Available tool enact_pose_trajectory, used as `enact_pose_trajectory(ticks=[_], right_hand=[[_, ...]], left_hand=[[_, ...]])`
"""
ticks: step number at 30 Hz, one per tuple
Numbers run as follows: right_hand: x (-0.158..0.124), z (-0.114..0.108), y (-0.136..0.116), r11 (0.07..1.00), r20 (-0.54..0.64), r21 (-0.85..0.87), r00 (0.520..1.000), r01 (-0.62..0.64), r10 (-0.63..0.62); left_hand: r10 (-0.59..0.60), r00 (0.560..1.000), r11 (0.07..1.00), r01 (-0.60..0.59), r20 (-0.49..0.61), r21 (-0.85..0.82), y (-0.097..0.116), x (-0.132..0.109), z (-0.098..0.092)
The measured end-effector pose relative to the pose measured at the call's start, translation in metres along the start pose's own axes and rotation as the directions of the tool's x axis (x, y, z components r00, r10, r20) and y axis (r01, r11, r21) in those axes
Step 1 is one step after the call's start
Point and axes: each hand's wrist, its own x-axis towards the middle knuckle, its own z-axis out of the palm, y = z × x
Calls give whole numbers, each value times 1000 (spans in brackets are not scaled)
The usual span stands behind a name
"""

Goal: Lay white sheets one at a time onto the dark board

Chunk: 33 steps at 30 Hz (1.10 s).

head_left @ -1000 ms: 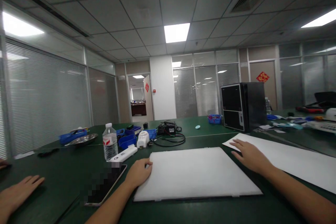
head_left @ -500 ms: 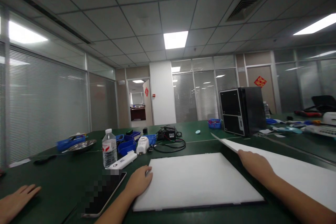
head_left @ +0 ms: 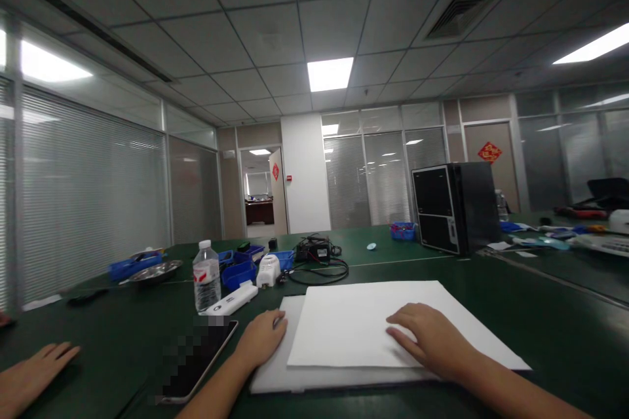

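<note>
A white flat panel [head_left: 272, 366] with a dark border along its near edge lies on the table in front of me. On top of it rests a white sheet [head_left: 344, 327], shifted to the right so that the panel's left and near margins show. My left hand [head_left: 260, 337] grips the panel's left edge, with its fingertips curled at the rim. Over the right part of the sheet lies my right hand [head_left: 427, 337], its fingers stretched out and thumb apart. Whether its palm presses on the sheet is hard to see.
Left of the panel are a phone [head_left: 201, 360], a white stick-shaped device [head_left: 230, 301] and a water bottle [head_left: 206, 278]. Behind stand blue bins [head_left: 239, 275], a black adapter with cables [head_left: 317, 250] and a computer tower [head_left: 455, 209]. Another person's hand [head_left: 42, 366] rests at far left.
The white sheet has come from the right onto the panel and lies flat. My right hand has let go of its edge and moved left over it. My left hand has stayed put.
</note>
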Motion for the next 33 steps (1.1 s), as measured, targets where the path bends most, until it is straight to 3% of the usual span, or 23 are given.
enact_pose_trajectory(ticks=[5, 14, 19, 21, 24, 29, 33], right_hand=[[-3, -5, 18, 999, 37, 17, 999, -30, 29], [-3, -9, 0, 994, 103, 84, 992, 67, -75], [-3, -12, 5, 990, 124, 131, 990, 46, -62], [-2, -10, 13, 991, 116, 135, 993, -18, 3], [-1, -2, 34, 974, 78, 96, 977, -207, 200], [-7, 15, 70, 844, 48, 67, 847, -532, 530], [-6, 24, 85, 778, 45, 226, 804, -586, 593]], left_hand=[[13, 1000, 1000, -13, 12, -11, 0, 0, -1], [-7, 1000, 1000, 7, 9, 12, 0, 1, -2], [-11, 1000, 999, 11, 4, 38, -5, 4, 2], [-2, 1000, 999, 1, 6, 43, -6, 5, 4], [13, 1000, 999, -14, 7, 45, -6, 5, 5], [21, 1000, 999, -21, 19, 44, -4, 3, 5], [11, 999, 999, -13, 42, 43, -2, 0, 4]])
